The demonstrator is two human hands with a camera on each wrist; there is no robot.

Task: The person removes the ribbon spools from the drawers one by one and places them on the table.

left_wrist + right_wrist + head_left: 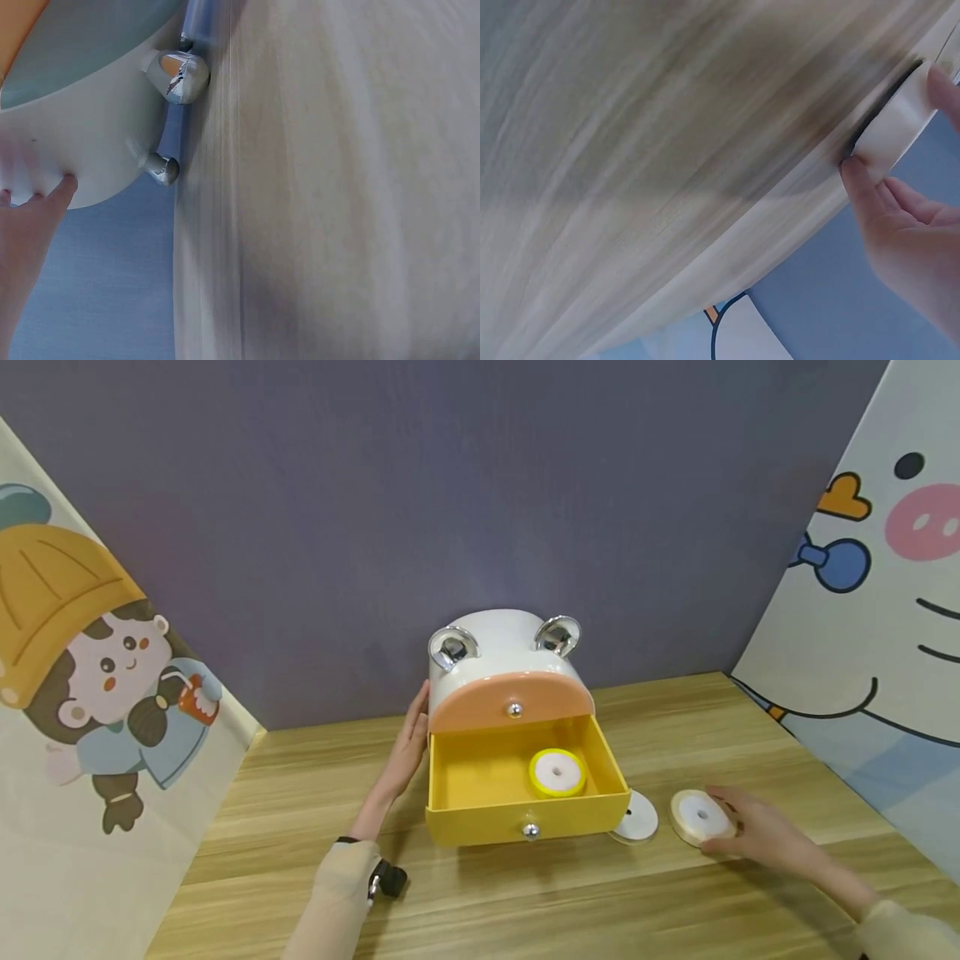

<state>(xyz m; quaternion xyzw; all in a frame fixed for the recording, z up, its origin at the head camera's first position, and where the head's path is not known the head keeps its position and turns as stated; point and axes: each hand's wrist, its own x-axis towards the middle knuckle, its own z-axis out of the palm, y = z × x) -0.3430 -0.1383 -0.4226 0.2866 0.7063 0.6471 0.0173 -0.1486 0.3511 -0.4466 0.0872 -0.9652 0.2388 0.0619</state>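
On the wooden table stands a white drawer box (504, 647) with silver ears and a peach upper drawer (480, 708). Its yellow lower drawer (480, 827) is pulled out, and a yellow ribbon roll (557, 758) lies inside on the right. My left hand (407, 747) rests against the box's left side with extended fingers; the left wrist view shows its fingertips touching the white wall (105, 154). To the right of the drawer, my right hand (772, 837) holds a cream ribbon roll (687, 821) between thumb and fingers. Whether that roll touches the table I cannot tell.
A white roll (640, 818) lies on the table, partly hidden by the drawer's right front corner. Behind the box rises a grey-blue wall (337, 568). Cartoon-printed panels stand at the left (67, 852) and right (885, 635). A small black device sits on the left wrist.
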